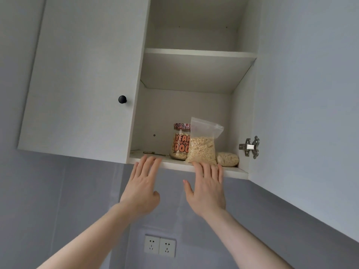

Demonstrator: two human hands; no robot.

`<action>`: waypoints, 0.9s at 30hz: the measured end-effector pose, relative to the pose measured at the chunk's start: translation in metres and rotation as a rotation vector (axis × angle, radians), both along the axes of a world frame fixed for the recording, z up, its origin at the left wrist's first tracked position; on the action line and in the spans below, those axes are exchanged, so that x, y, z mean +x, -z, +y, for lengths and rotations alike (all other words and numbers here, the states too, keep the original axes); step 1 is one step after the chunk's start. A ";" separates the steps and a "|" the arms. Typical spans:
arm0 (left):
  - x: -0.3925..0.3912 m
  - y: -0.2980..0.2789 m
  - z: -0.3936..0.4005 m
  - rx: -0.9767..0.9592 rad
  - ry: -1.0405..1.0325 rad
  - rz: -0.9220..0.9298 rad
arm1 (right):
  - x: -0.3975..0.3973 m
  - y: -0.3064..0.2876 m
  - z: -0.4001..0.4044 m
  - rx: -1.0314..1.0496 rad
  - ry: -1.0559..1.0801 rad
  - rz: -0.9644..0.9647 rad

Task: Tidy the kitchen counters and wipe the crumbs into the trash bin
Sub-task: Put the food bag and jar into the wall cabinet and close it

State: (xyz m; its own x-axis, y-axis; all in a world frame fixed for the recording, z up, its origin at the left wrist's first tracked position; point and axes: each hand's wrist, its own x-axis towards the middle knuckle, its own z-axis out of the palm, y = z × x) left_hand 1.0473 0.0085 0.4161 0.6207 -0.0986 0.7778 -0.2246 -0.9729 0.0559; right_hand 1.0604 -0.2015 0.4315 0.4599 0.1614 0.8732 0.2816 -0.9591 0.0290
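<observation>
Just above the right hand (206,188), at centre frame, the upright oat bag (202,147) stands on the shelf edge (236,172), both hands empty with fingers straight, the left hand (142,188) lower left.

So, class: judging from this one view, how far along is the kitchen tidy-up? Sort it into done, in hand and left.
Done: a printed jar, an upright zip bag of oats and a smaller bag sit on the open cupboard's bottom shelf. In hand: nothing; the left hand and right hand are open at the shelf edge. Left: shutting the cupboard; counters, crumbs and bin are out of view.
</observation>
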 end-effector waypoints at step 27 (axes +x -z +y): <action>-0.240 0.020 -0.102 -0.350 0.190 0.115 | -0.191 0.072 -0.144 -0.062 -0.567 0.498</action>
